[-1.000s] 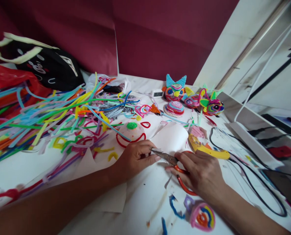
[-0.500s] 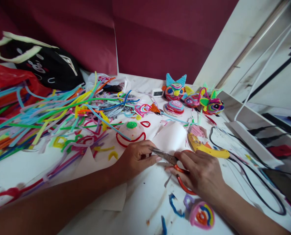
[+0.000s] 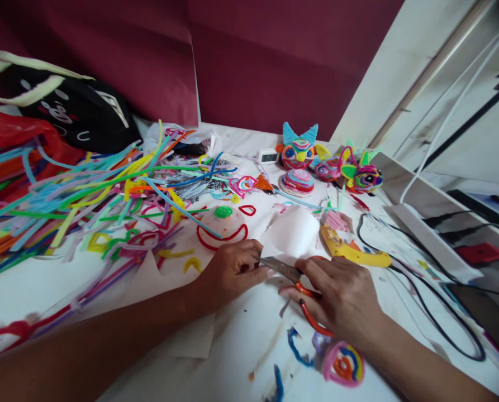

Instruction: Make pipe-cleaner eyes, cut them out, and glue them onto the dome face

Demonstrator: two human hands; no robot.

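My right hand (image 3: 337, 296) is closed around the orange handles of a pair of scissors (image 3: 293, 272), whose blades point left. The blade tips reach the fingers of my left hand (image 3: 236, 265), which is closed in a pinch. Whatever lies between those fingers is too small or hidden to make out. Just beyond my hands stands a curled sheet of white paper (image 3: 291, 231). A pale dome (image 3: 222, 222) with a green top and a red pipe-cleaner edge sits beyond my left hand. A yellow glue gun (image 3: 353, 254) lies past my right hand.
Loose pipe cleaners (image 3: 85, 190) heap up at left, before a black bag (image 3: 69, 106). Pipe-cleaner figures (image 3: 299, 151) and a small digital clock (image 3: 268, 157) stand at the back. A black cord (image 3: 433, 324) loops at right beside a power strip (image 3: 436, 243). A rainbow piece (image 3: 345, 364) lies near me.
The view has shifted slightly, so everything sits a little further left and up. My hands and the scissors keep nearly the same pose.
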